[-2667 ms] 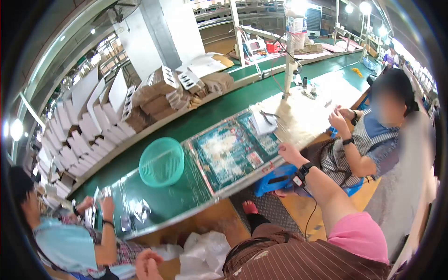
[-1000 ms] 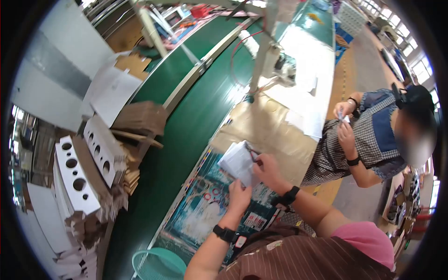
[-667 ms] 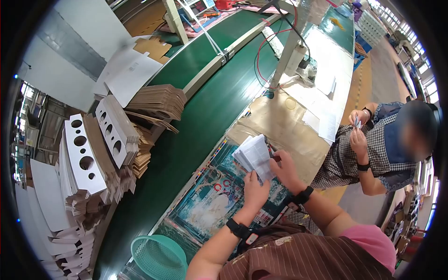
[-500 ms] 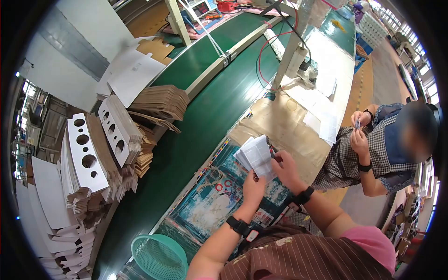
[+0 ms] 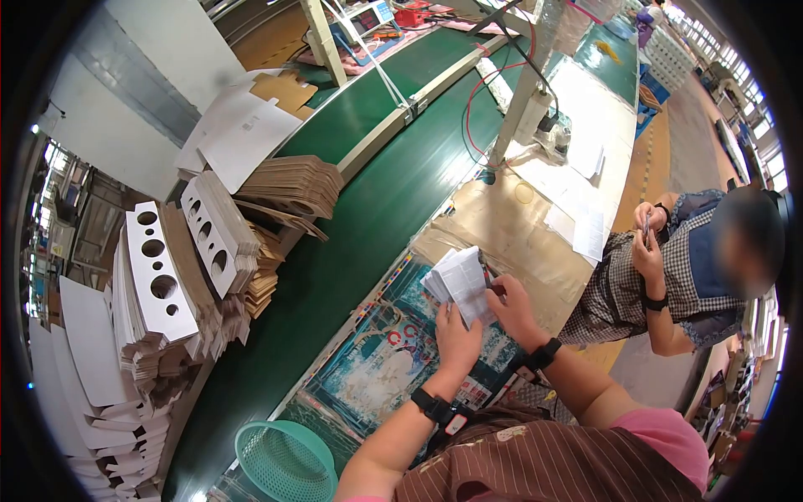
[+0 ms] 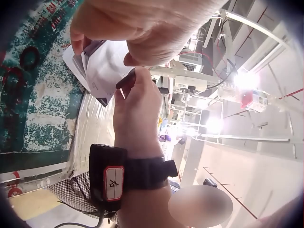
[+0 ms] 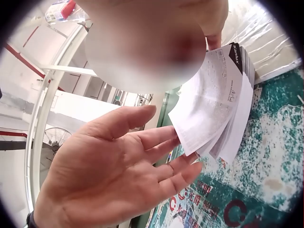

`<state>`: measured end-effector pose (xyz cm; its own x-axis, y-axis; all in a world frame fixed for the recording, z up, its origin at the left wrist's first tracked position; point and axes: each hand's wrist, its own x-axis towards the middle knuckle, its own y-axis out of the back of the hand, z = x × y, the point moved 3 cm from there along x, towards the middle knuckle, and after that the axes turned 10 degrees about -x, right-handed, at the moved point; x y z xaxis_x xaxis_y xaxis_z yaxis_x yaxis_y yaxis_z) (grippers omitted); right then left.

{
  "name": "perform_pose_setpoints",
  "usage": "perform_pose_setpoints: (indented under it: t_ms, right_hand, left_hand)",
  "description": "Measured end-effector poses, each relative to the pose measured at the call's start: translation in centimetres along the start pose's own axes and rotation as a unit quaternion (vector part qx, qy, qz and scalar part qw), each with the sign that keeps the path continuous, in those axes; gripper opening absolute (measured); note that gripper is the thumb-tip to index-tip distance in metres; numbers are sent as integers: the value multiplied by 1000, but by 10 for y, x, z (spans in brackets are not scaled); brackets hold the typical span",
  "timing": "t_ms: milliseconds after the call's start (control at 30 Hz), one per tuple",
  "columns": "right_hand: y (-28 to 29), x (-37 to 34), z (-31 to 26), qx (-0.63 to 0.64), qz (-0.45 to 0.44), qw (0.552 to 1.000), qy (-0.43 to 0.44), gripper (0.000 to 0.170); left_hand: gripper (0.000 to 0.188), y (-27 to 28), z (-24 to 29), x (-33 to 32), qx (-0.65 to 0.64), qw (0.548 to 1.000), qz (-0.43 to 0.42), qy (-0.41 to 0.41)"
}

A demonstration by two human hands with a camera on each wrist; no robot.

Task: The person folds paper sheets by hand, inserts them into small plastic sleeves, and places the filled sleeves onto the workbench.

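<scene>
A stack of folded white leaflets (image 5: 462, 283) is between my two hands over the worn green board (image 5: 368, 368). Fine print and a black "Kanlux" corner show on the leaflets (image 7: 209, 95) in the right wrist view. My right hand (image 5: 516, 314) pinches the stack near its right edge. In the left wrist view, a small dark piece (image 6: 126, 79) shows at the right hand's (image 6: 137, 104) fingertips; I cannot tell what it is. My left hand (image 5: 458, 341) has its palm turned up in the right wrist view, fingers loosely extended along the leaflets' near end, thumb apart.
A green mesh basket (image 5: 284, 460) stands at the lower left. Behind the green belt (image 5: 368, 226) stand stacks of cardboard with round holes (image 5: 159, 268). Brown paper (image 5: 510, 226) covers the table beyond the leaflets. Another person (image 5: 677, 251) sits at the right.
The leaflets lay on the table with pliers on top; both hands have since come to them, the left from the lower left. In the last half second the hands shift only slightly.
</scene>
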<state>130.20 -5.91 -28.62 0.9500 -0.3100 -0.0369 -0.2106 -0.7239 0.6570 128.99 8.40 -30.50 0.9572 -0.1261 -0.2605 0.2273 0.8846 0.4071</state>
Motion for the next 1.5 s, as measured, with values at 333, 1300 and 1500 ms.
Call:
perform_pose_setpoints:
  t_ms: [333,1300,1500]
  right_hand:
    - [1,0,-1,-11,-1,1000,13,20]
    - [-72,-67,-97,0,-322,858,400,49]
    - [-111,-106,-59,-46,-460,815,349,25]
  left_hand:
    - [58,5,27,-5,71,992,14,-102]
    - [21,148,-53,-141,223,965,70,-122]
    - [31,145,-94,-181,146,968,122,-162]
